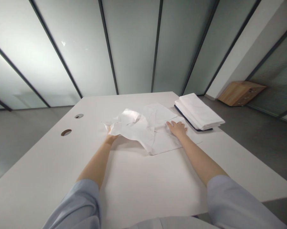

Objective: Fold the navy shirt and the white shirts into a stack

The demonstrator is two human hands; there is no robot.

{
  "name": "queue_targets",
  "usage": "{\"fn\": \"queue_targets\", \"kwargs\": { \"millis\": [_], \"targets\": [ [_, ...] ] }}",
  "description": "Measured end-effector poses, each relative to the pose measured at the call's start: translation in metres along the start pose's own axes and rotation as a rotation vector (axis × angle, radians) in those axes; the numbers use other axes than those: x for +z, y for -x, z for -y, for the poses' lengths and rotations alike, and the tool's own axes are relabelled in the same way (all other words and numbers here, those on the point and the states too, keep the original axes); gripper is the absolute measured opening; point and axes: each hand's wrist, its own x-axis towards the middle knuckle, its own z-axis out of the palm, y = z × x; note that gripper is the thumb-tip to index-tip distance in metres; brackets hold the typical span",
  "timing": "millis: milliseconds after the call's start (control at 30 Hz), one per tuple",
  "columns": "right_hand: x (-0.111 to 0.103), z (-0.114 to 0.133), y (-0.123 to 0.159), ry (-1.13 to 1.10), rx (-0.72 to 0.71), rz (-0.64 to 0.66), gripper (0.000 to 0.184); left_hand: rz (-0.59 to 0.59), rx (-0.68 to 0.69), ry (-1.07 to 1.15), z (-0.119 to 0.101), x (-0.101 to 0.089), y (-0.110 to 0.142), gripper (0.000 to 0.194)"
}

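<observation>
A thin, crumpled white cloth (143, 128) lies across the middle of the white table, partly spread and partly raised in folds on its left side. Whether it is a garment I cannot tell. My left hand (111, 135) grips its left end, lifting it a little off the table; the cloth hides most of those fingers. On the right part of the cloth, my right hand (178, 128) rests palm down with its fingers apart. Just beyond that hand sits a folded stack of white cloth (198, 111) on a dark flat item (200, 129).
The white table (155, 184) has two round holes on its left, a nearer hole (66, 132) and a farther hole (78, 116). Frosted glass panels (131, 47) stand behind it. A wooden cabinet (238, 92) is on the floor at far right.
</observation>
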Motion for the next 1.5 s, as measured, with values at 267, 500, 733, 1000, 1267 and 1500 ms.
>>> {"fn": "queue_targets", "kwargs": {
  "millis": [267, 500, 733, 1000, 1267, 1500],
  "targets": [
    [0.006, 0.040, -0.018, -0.250, -0.238, 0.203, 0.045, 0.367, 0.394, -0.803, -0.030, 0.041, 0.030, 0.099],
    [0.029, 0.132, 0.034, -0.825, -0.639, 0.628, 0.038, 0.448, 0.510, -0.936, -0.026, 0.040, 0.030, 0.086],
    [0.021, 0.123, 0.054, -0.848, -0.664, 0.718, 0.044, 0.613, 0.540, -0.883, -0.022, 0.028, 0.010, 0.050],
    [0.009, 0.019, 0.007, -0.677, -0.436, -0.028, 0.029, 0.255, 0.266, -1.043, -0.043, 0.011, 0.002, 0.031],
    [0.018, 0.008, -0.011, -0.803, -0.227, -0.024, 0.023, -0.403, 0.180, -1.110, -0.102, -0.096, -0.020, 0.045],
    [0.018, 0.006, -0.013, -0.760, -0.216, 0.005, 0.019, -0.337, -0.283, -1.261, -0.043, -0.163, -0.008, 0.056]
  ]
}}
